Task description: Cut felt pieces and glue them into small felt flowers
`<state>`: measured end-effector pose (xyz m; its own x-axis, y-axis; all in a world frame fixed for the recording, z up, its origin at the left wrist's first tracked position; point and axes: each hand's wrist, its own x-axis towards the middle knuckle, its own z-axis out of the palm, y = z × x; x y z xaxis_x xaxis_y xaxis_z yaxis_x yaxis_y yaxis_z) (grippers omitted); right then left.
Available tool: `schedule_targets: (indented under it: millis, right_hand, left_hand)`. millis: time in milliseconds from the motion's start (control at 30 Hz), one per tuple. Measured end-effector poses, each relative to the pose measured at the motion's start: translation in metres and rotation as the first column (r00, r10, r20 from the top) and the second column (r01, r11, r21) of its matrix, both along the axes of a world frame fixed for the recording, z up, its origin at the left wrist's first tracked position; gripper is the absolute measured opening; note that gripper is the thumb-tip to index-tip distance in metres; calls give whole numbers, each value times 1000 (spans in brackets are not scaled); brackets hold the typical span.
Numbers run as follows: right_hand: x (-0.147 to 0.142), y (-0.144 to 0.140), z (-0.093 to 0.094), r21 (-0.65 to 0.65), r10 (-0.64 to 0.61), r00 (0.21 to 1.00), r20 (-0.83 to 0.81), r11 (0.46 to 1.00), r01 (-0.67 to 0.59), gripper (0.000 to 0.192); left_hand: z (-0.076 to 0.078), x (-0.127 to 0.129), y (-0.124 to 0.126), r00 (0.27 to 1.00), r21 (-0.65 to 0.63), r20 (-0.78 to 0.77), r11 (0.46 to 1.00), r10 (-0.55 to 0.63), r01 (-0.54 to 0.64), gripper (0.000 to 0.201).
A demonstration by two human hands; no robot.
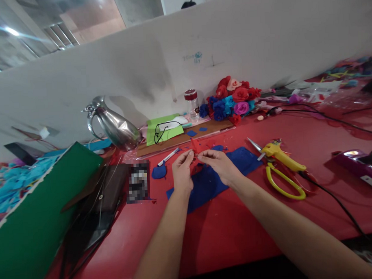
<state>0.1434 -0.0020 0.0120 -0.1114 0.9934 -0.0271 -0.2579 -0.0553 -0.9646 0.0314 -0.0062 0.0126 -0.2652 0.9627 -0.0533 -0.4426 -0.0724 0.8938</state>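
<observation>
My left hand (pixel 183 168) and my right hand (pixel 215 163) meet near the middle of the table, fingertips pinched almost together. Between them rises a small thin red piece (pixel 195 145), perhaps paper or cloth, and both hands grip it at its lower end. Beneath the hands a dark blue sheet (pixel 202 187) lies flat on the red table. Left of my left hand are a blue cut-out piece (pixel 159 170) and a white marker (pixel 168 156). To the right lie scissors with yellow handles (pixel 285 184) and a yellow glue gun (pixel 282 155), close together.
A steel jug (pixel 116 125) and a green box (pixel 51 217) of blue pieces stand left. A dark bag (pixel 99 191) lies beside the box. Behind are eyeglasses (pixel 161 132), a glass jar (pixel 191 106) and a bunch of flowers (pixel 241 93). Far right sits a purple power strip (pixel 360 164).
</observation>
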Motion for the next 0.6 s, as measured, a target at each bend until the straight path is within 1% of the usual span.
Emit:
schedule_targets:
  millis: [100,233,367,467,600]
  right_hand:
    - [-1,0,-1,13,15,1000,6,1000,-15,16]
    - [-1,-1,-1,17,42,999,2,999,-42,15]
    - [-1,-1,0,22,51,999,2,998,-51,15]
    - [0,-1,2,22,65,998,-11,998,-64,15]
    - [1,-1,4,11,87,996,-22,996,-87,18]
  left_hand:
    - [2,1,0,1000,-10,23,1000,-13,13,24]
    - [1,2,0,999,-37,39,999,5,-3,26]
    - [1,2,0,998,-33,62,999,-7,9,28]
    - [2,1,0,997,-36,65,998,-45,47,29]
    - [5,1,-2,988,-18,28,989,-149,149,24]
